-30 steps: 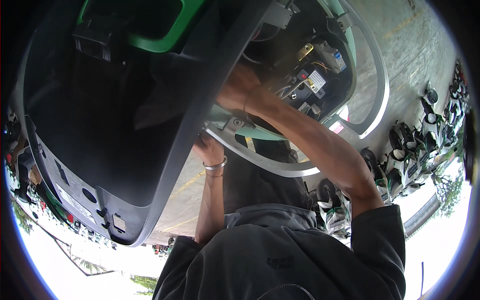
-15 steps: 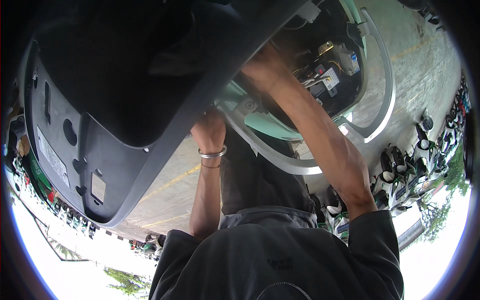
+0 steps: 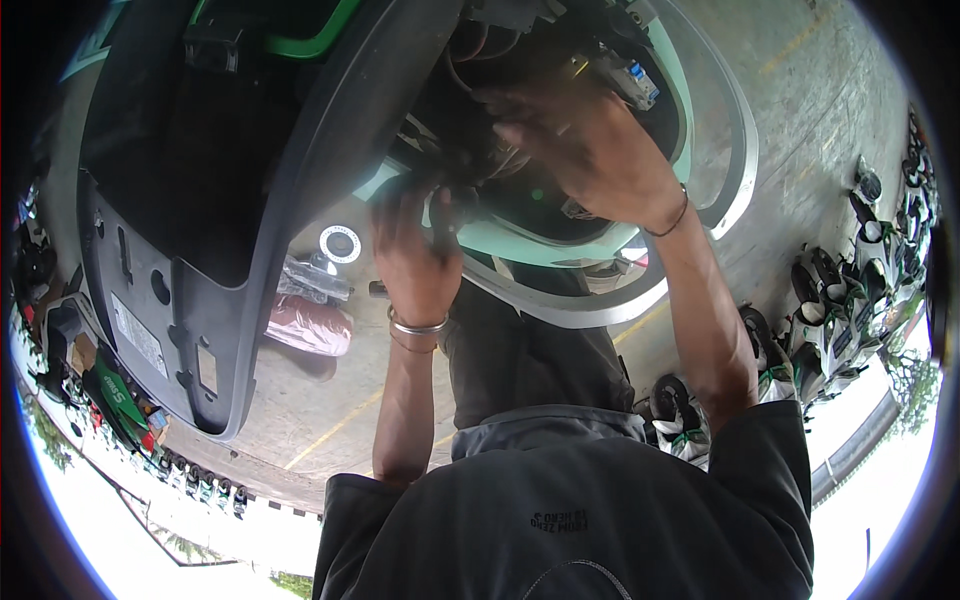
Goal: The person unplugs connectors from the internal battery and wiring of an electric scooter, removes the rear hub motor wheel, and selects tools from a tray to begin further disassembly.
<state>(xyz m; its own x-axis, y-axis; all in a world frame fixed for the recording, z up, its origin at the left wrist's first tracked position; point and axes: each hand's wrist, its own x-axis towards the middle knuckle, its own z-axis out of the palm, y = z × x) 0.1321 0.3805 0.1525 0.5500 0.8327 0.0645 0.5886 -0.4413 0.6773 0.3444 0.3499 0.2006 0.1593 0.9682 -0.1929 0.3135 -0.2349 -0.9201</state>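
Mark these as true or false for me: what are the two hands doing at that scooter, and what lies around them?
1. Both hands reach into the scooter's opened wiring bay. True.
2. The left hand wears a thick glove. False: it is bare, with a metal bangle on the wrist.
3. The right hand is over the wiring. True.
4. The big grey panel lies flat on the ground. False: it is raised beside the hands.
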